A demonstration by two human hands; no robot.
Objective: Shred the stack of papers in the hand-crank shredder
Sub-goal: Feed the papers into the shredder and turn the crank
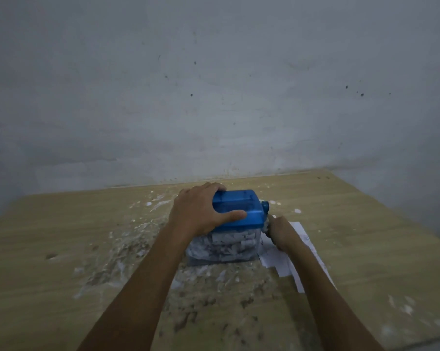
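A small hand-crank shredder with a blue top (pixel 241 207) and a clear bin (pixel 226 247) packed with white shreds stands mid-table. My left hand (pixel 201 211) grips the blue top from the left, thumb lying across its near edge. My right hand (pixel 280 230) is curled round the crank handle at the shredder's right side, just below the blue crank hub (pixel 265 206); the handle itself is hidden in the fist. A few white sheets of paper (pixel 287 262) lie flat on the table under my right forearm.
The wooden table (pixel 365 224) is littered with paper scraps and dust (pixel 127 252) to the left and in front of the shredder. A grey wall (pixel 213 97) stands right behind the table's far edge. The table's right edge falls away at far right.
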